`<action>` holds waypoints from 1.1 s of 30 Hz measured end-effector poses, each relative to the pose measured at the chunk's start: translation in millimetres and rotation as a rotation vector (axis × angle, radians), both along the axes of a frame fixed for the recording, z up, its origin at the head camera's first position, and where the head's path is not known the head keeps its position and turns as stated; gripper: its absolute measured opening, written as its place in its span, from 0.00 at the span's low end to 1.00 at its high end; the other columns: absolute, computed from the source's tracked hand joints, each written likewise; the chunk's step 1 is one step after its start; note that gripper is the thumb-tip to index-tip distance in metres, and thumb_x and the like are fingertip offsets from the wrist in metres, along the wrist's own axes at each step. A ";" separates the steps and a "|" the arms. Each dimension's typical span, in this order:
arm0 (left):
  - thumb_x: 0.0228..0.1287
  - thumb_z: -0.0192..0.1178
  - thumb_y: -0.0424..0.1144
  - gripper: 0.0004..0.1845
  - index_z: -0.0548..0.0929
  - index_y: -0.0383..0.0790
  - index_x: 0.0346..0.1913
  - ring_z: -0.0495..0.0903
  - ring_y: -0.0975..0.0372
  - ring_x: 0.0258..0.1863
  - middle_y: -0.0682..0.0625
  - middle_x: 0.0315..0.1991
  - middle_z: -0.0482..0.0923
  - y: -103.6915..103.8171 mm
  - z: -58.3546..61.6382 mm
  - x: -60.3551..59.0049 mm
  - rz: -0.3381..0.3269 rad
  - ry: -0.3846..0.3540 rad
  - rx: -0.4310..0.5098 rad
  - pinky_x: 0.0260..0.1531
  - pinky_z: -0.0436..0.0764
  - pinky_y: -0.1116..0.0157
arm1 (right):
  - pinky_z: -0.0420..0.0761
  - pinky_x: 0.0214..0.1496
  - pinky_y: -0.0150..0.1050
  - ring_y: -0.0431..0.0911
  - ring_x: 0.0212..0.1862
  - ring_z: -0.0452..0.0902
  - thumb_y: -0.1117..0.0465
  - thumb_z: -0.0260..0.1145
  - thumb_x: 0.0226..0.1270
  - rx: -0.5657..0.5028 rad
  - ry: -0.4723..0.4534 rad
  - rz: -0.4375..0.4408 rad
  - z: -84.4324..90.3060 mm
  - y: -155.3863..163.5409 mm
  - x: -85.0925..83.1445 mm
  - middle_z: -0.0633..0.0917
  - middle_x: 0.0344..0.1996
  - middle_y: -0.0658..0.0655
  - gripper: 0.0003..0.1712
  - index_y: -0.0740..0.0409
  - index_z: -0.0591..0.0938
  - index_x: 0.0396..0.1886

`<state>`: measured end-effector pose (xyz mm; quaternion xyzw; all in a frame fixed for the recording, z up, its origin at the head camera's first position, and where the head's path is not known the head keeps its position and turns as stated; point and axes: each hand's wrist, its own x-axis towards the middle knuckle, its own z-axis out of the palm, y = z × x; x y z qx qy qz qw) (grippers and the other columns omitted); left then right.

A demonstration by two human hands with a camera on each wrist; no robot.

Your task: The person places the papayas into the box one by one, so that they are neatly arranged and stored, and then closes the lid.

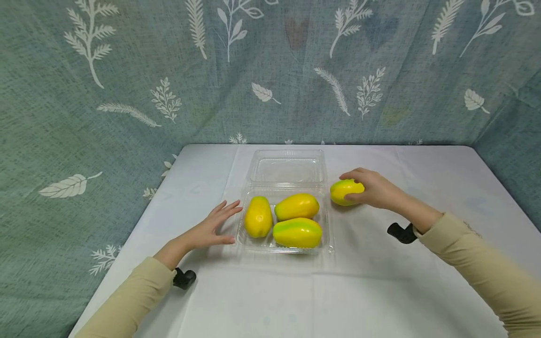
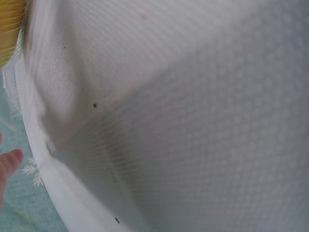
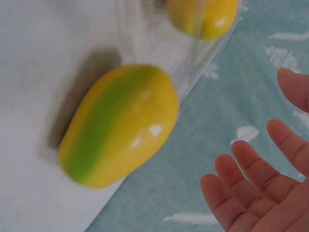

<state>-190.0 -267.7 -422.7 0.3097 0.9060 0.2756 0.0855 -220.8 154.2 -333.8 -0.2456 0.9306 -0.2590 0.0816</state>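
Here at the right hand (image 1: 369, 188) the grip is loose and wide: in the head view the fingers arch over the loose fruit (image 1: 339, 193) with the thumb low in front, yet the right wrist view shows those fingers apart from it, so nothing is held. That broad curve seems shaped to suit such a fat, round body, thumb on one side, fingers on the other. And look at the fruit itself: a plump, glossy oval, bright yellow, a broad green band running along its length, highlights gleaming on its side! It lies on the white table (image 1: 270, 300), just beside the right edge of the clear box (image 1: 266, 242). Inside, three more: the left fruit (image 1: 258, 218) pointing front to back, the back fruit (image 1: 297, 207) and the front fruit (image 1: 297, 233) set crosswise, a layout that probably saves room. The lid (image 1: 287, 169) lies folded back behind, leaving the box's top free. Across on the other side, the left hand (image 1: 211, 227) spreads its fingers by the box's left edge, gripping nothing, perhaps placed to steady it; whether it touches, I can't tell. Behind it all hangs a leafy green-blue curtain (image 1: 287, 94)
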 end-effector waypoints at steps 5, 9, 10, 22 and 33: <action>0.44 0.59 0.54 0.40 0.54 0.52 0.62 0.35 0.47 0.61 0.56 0.64 0.42 -0.1 0.9 0.5 0.007 -0.001 0.007 0.50 0.44 0.41 | 0.69 0.44 0.49 0.57 0.49 0.64 0.57 0.62 0.50 0.007 0.005 -0.030 -5.6 15.3 -5.7 0.68 0.50 0.62 0.27 0.58 0.68 0.52; 0.44 0.59 0.54 0.40 0.53 0.53 0.62 0.34 0.48 0.61 0.56 0.64 0.42 0.1 1.7 1.1 0.010 -0.002 0.003 0.50 0.44 0.41 | 0.70 0.42 0.48 0.57 0.49 0.63 0.58 0.62 0.50 0.003 0.008 -0.039 -10.8 25.6 -10.6 0.67 0.50 0.63 0.28 0.59 0.67 0.53; 0.44 0.59 0.54 0.40 0.53 0.52 0.62 0.34 0.48 0.61 0.56 0.64 0.42 0.1 1.7 1.1 0.009 -0.003 0.003 0.50 0.44 0.41 | 0.70 0.42 0.48 0.57 0.49 0.63 0.58 0.62 0.50 0.000 0.005 -0.039 -12.3 27.6 -12.0 0.67 0.51 0.63 0.28 0.59 0.67 0.53; 0.44 0.58 0.54 0.40 0.53 0.53 0.62 0.34 0.49 0.61 0.57 0.64 0.42 1.5 1.3 1.0 0.014 -0.012 0.002 0.50 0.44 0.41 | 0.63 0.49 0.53 0.58 0.53 0.59 0.63 0.62 0.48 -0.012 -0.006 0.004 -38.8 37.1 -27.5 0.65 0.52 0.66 0.30 0.63 0.65 0.54; 0.45 0.58 0.54 0.40 0.52 0.53 0.62 0.33 0.48 0.61 0.56 0.64 0.40 0.0 0.1 0.3 0.005 -0.025 -0.006 0.49 0.44 0.39 | 0.58 0.54 0.53 0.58 0.55 0.56 0.63 0.65 0.46 -0.098 -0.037 0.009 -60.3 39.5 -36.3 0.65 0.53 0.66 0.34 0.63 0.64 0.54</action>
